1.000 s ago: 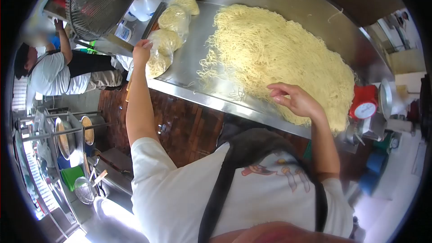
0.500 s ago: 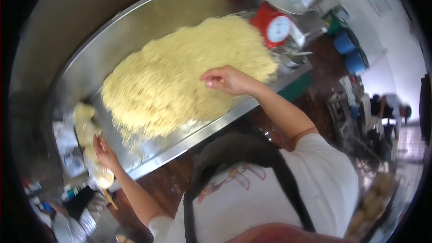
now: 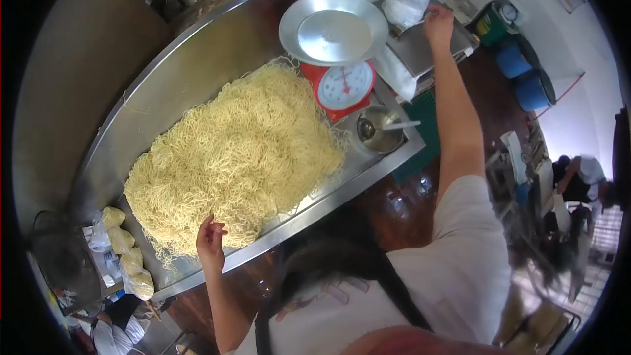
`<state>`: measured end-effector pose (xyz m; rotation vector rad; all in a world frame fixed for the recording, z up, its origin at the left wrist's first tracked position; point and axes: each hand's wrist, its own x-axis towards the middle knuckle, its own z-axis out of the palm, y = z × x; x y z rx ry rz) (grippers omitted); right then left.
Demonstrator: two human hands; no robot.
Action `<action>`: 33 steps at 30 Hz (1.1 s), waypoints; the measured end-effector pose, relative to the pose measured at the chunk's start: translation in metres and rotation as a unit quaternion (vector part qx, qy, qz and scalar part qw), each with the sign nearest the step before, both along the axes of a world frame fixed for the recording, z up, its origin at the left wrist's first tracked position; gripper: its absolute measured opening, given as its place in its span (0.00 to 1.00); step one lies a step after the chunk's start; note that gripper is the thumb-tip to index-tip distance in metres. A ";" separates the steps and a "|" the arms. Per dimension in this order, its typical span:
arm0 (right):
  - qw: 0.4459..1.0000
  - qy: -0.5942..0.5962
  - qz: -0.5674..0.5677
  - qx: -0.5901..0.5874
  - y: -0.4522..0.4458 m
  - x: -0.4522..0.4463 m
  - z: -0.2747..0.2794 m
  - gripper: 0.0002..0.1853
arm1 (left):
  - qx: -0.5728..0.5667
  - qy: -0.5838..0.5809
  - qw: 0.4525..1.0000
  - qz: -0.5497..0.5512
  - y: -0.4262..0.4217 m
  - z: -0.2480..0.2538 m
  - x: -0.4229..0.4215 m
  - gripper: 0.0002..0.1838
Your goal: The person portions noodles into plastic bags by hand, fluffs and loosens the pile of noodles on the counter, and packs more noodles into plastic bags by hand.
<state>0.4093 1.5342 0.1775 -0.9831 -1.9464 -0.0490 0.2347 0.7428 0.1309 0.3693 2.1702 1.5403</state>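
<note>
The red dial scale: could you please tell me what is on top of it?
A round metal pan sits on top of the red dial scale. The pan hides the scale's upper part, so its support cannot be seen.

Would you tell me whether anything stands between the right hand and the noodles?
Yes: the red scale, with its round pan on top, stands between the right hand and the noodles. Nothing visible stands between the left hand and the noodles.
</note>
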 end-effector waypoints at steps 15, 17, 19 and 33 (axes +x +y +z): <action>0.899 -0.399 -0.135 -0.118 0.258 -0.046 -0.002 0.23 | -0.162 -0.007 0.987 0.016 0.089 0.011 0.032 0.19; 0.926 -0.333 -0.120 -0.133 0.270 -0.044 -0.011 0.25 | -0.173 -0.008 0.985 0.023 0.090 0.008 0.031 0.19; 0.959 -0.220 -0.107 -0.145 0.280 -0.042 -0.003 0.25 | -0.172 -0.010 0.985 0.027 0.091 0.006 0.031 0.19; 0.980 0.107 0.100 0.133 0.116 -0.058 0.196 0.28 | -0.070 -0.018 0.996 0.051 0.071 0.002 0.047 0.19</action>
